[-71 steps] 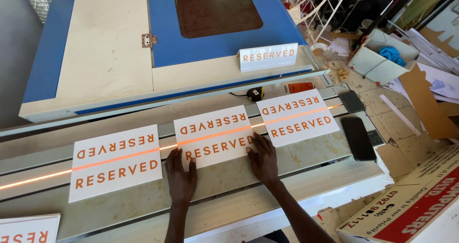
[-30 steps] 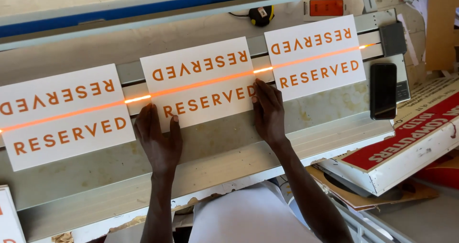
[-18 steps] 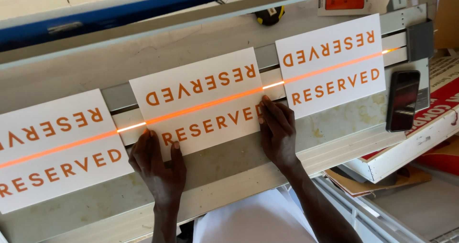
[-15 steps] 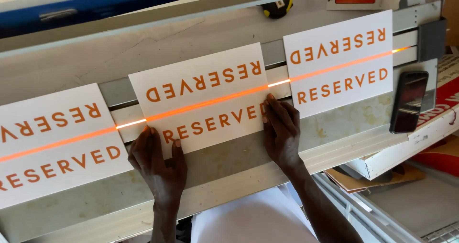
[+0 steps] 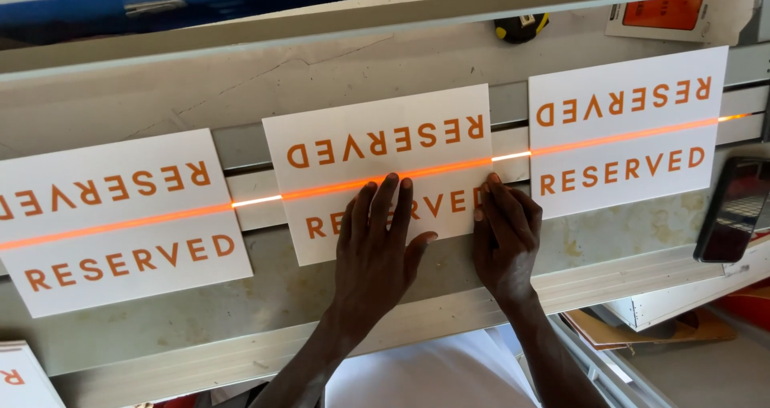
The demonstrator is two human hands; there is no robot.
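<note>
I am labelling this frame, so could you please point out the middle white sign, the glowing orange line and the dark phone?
middle white sign (image 5: 377,135): head view, its upper half.
glowing orange line (image 5: 120,226): head view, the stretch crossing the left sign.
dark phone (image 5: 734,209): head view, middle of its screen.
</note>
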